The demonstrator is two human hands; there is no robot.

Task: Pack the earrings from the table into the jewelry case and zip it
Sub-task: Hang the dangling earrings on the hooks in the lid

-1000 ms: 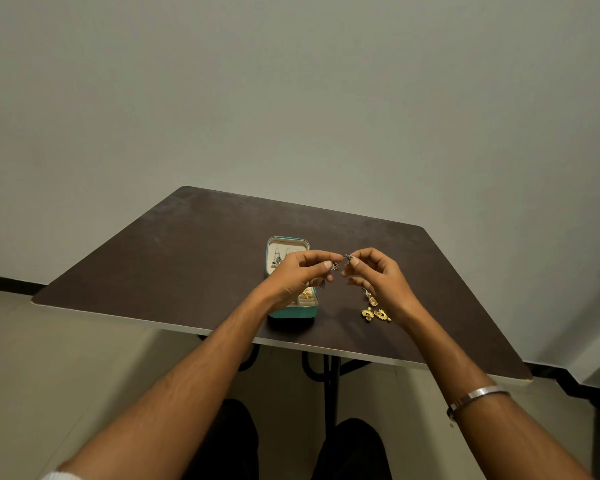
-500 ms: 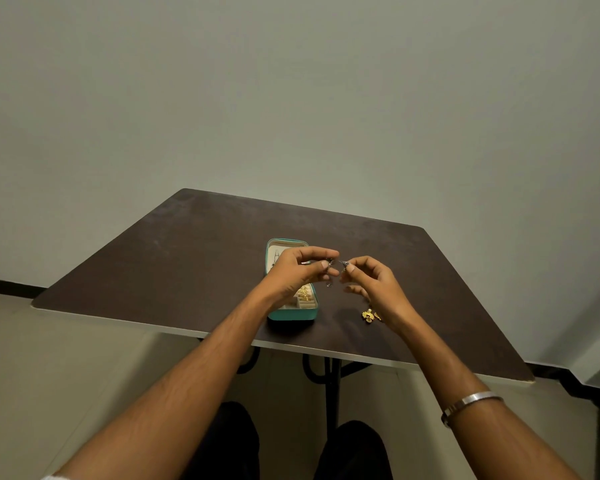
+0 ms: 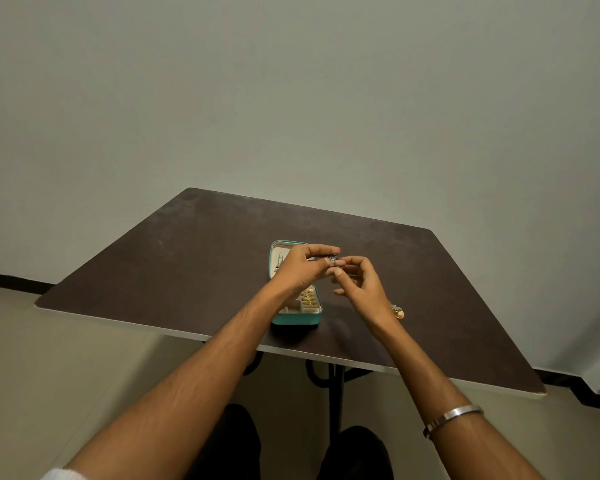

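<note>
Left hand [image 3: 300,268] fingertips curled in, thumb and forefinger pinching a small silver earring [image 3: 333,260]. Right hand [image 3: 359,287] meets it from the other side, thumb and forefinger closed narrowly on the same piece or on its back fitting; which part each hand has is too small to tell. The remaining right fingers are loosely curled and hold nothing.

Landmark: the jewelry case [image 3: 295,315], teal, lying open on the dark table [image 3: 187,258].

- The held earring is above the case's right edge, raised off the table, not touching the case.
- Left hand hangs over the middle of the case and hides much of the inside.
- Near half of the case: gold pieces [image 3: 308,299] sit in the slots toward its right side. Far half: something pale and thin hangs there, partly hidden.
- Right of the case, just beyond the right wrist: a gold earring [image 3: 398,311] lies loose on the table, partly covered by the wrist.
- A metal bangle [image 3: 452,415] on the right forearm, well nearer than the case.

Progress, as judged: part way. Some pieces are already stowed. Left to do: seat the silver earring, pick up the loose gold one, close the case and zip it. The zip is untouched; the case is plainly open.
</note>
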